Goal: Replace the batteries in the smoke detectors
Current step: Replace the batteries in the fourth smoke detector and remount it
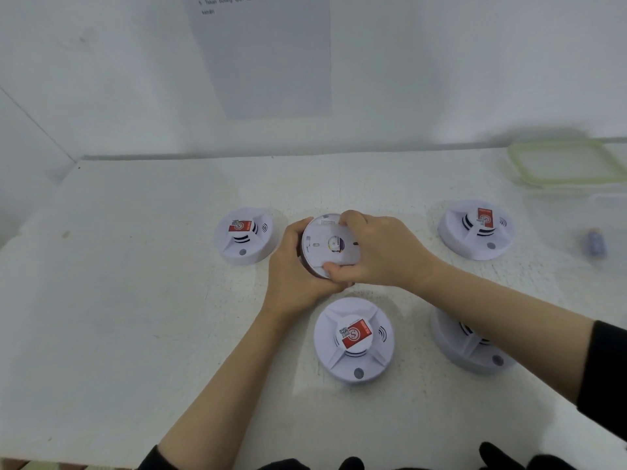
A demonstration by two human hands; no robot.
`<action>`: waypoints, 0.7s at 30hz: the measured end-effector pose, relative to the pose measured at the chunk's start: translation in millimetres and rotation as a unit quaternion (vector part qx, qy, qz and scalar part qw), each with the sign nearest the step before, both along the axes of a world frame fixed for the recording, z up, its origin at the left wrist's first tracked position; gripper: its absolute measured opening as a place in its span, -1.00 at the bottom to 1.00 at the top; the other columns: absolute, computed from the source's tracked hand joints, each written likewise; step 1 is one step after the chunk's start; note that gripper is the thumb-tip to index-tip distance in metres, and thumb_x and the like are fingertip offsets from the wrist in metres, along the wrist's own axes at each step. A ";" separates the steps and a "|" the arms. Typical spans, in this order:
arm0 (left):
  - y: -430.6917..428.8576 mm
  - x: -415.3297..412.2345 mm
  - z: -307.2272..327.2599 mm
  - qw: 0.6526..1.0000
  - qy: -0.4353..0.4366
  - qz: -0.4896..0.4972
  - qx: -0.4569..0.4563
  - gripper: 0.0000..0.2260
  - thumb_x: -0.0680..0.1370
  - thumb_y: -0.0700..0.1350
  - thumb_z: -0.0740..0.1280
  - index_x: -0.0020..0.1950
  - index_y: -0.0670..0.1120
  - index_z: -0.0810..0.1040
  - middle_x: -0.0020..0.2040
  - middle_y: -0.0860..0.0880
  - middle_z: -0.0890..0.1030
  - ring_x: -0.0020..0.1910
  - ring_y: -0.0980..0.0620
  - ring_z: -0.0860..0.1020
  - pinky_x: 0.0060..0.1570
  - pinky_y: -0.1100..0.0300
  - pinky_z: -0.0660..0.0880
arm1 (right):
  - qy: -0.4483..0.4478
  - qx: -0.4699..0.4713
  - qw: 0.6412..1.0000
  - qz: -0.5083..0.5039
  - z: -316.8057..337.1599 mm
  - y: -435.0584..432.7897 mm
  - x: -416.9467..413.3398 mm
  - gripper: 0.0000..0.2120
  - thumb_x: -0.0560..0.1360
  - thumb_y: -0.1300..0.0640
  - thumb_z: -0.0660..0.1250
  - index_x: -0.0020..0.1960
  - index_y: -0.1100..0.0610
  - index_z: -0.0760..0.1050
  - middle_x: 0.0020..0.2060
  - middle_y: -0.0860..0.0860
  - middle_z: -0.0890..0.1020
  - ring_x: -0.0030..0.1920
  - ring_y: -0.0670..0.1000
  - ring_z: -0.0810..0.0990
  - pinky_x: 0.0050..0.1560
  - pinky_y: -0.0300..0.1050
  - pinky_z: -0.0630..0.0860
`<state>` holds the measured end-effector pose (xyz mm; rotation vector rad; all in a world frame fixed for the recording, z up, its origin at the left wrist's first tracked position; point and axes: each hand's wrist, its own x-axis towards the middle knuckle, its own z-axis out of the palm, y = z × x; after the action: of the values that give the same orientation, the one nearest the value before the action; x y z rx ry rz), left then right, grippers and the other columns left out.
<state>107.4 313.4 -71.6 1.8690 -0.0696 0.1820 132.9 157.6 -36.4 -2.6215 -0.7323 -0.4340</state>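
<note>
Both hands hold one white smoke detector above the middle of the white table, its flat back plate facing me. My left hand cups its left and lower rim. My right hand grips the back plate from the right, thumb at the bottom edge and fingers over the top. Three detectors with red stickers lie face up: one at the left, one near me, one at the far right. Another detector lies partly under my right forearm.
A clear container with a green-rimmed lid stands at the back right. A small blurred bluish object, perhaps a battery, lies near the right edge. A printed sheet hangs on the wall behind the table.
</note>
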 end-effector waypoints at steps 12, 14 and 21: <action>0.6 0.9 0.1 0.998 -0.051 -0.017 0.032 -0.20 0.15 -0.17 0.64 0.34 -0.05 0.41 0.21 0.05 0.54 0.22 0.11 0.52 0.14 0.12 0.55 | 0.165 0.102 0.981 -0.011 9.6 -8.5 -6.1 -0.44 0.35 -0.21 0.42 0.22 0.04 0.37 -0.06 -0.04 0.60 -0.11 0.02 0.58 -0.11 -0.11 0.49; -2.1 -1.9 4.7 0.994 -0.090 -0.012 0.067 -0.21 0.19 -0.14 0.63 0.35 -0.03 0.39 0.23 0.16 0.48 0.26 0.13 0.47 0.21 0.24 0.48 | 0.213 0.157 0.964 -0.004 11.1 -5.5 -9.9 -0.42 0.35 -0.23 0.41 0.26 -0.03 0.34 0.04 -0.07 0.58 -0.01 0.00 0.59 0.00 -0.08 0.52; -3.4 0.5 20.9 0.986 -0.119 -0.044 0.110 0.04 0.22 0.02 0.62 0.50 0.17 0.02 0.27 0.40 0.29 0.28 0.38 0.29 0.19 0.55 0.25 | 0.320 0.354 0.879 0.011 25.4 1.4 -13.8 -0.30 0.30 0.03 0.55 0.30 -0.06 0.23 0.16 -0.12 0.50 0.12 -0.06 0.55 0.04 -0.17 0.55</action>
<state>107.9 310.0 -50.7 2.0513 -0.3473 0.3483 119.2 158.9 -11.0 -1.8645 -0.2872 0.1685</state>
